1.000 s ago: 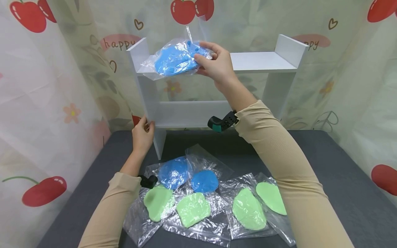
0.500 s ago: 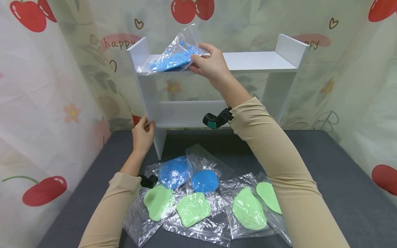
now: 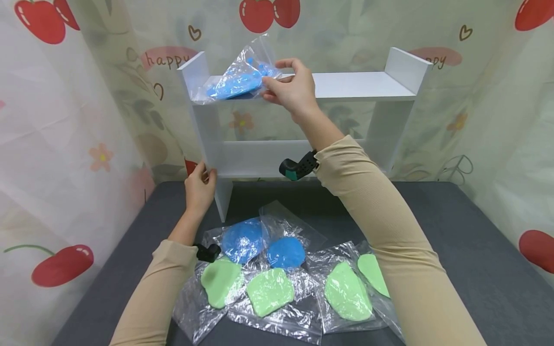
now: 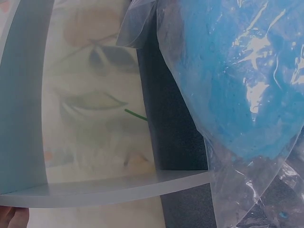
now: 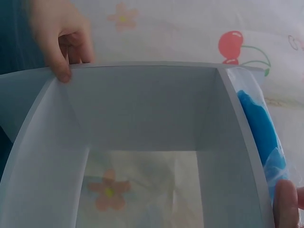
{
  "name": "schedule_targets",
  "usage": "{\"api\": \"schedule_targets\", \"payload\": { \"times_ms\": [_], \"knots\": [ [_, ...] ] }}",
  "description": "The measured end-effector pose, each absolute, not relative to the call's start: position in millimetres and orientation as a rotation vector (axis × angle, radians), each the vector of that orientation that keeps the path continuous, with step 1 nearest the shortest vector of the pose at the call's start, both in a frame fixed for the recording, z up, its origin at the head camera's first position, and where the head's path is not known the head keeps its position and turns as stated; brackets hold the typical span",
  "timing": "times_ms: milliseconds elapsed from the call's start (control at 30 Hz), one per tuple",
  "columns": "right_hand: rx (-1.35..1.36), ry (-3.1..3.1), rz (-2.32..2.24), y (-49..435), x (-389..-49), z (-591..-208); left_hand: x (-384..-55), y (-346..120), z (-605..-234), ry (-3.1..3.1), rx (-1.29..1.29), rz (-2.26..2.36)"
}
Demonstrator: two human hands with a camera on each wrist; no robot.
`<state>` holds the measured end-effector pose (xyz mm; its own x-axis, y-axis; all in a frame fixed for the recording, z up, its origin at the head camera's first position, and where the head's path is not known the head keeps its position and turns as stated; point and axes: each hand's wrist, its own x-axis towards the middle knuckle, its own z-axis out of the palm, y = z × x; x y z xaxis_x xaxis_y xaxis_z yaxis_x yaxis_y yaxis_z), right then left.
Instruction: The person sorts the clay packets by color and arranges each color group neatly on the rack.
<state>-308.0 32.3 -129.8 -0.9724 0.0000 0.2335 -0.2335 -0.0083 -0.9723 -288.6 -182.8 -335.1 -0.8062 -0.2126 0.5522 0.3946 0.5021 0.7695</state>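
Note:
A white two-tier shelf (image 3: 264,161) stands on the dark table. My left hand (image 3: 200,190) grips the shelf's left side panel, thumb and fingers on either side of its edge. My right hand (image 3: 294,91) pinches the right end of a clear plastic zip bag (image 3: 240,79) with a flat blue clay-like piece inside. This bag lies at the left end of the top board, its empty corner sticking up. From the right wrist view, the blue-filled bag (image 5: 259,128) lies along the board, with my right thumb (image 5: 286,204) at its end.
In front of the shelf lie several overlapping clear bags, two with blue pieces (image 3: 285,253) and others with green pieces (image 3: 270,292). A raised end panel (image 3: 407,69) bounds the top board on the right. A patterned curtain (image 3: 346,29) hangs behind and at both sides.
My right hand has lowered the blue bag onto the top board's left end and shifted slightly left with it. The left hand has stayed on the side panel.

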Motion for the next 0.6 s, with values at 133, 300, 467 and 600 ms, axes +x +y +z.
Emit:
{"api": "schedule_targets", "payload": {
  "times_ms": [133,300,467,600],
  "knots": [
    [0.239,-2.089,2.077,30.1,-307.4,-130.4,-289.2,-183.2,-335.5,-2.151,-0.146,-1.313],
    [0.231,-2.14,2.066,30.3,-306.7,-128.7,-289.1,-182.5,-335.6,-2.155,-0.147,-1.318],
    [0.231,-2.25,2.059,31.5,-306.8,-125.9,-288.9,-182.4,-335.1,-2.15,-0.145,-1.312],
    [0.268,-2.294,2.089,31.3,-306.1,-124.8,-289.0,-182.3,-335.0,-2.149,-0.139,-1.313]
  ]
}}
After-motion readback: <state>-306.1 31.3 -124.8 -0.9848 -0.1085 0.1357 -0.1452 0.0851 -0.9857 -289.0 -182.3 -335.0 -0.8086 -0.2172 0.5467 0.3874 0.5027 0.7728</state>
